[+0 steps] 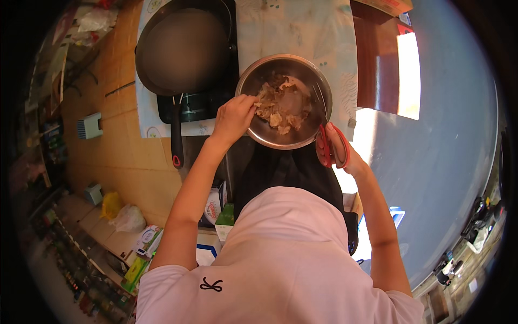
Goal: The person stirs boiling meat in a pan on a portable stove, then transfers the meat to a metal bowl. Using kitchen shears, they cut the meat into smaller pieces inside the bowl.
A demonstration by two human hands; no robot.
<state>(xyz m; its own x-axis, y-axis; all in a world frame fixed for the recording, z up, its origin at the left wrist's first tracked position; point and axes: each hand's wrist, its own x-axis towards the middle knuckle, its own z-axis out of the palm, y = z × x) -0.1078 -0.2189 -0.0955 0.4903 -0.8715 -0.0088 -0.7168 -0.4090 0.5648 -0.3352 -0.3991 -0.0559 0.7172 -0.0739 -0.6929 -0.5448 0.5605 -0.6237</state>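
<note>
My left hand (234,115) is at the left rim of a stainless steel bowl (279,139), its fingertips pinching a frilly, pale brown piece that looks like soaked fungus. More ruffled brown pieces of this food (275,103) lie in the bowl, with what looks like liquid among them. My right hand (338,148) grips red-handled scissors (346,146) at the bowl's right rim. The scissor blades point up over the inside of the bowl, slightly apart, with no food between them.
Left of the bowl, a dark frying pan (184,52) sits on a black cooktop (198,108), its handle (176,137) jutting towards me past the table's edge. A patterned tablecloth (295,26) covers the table. Boxes (225,222) and plastic bags (128,218) stand low on the left.
</note>
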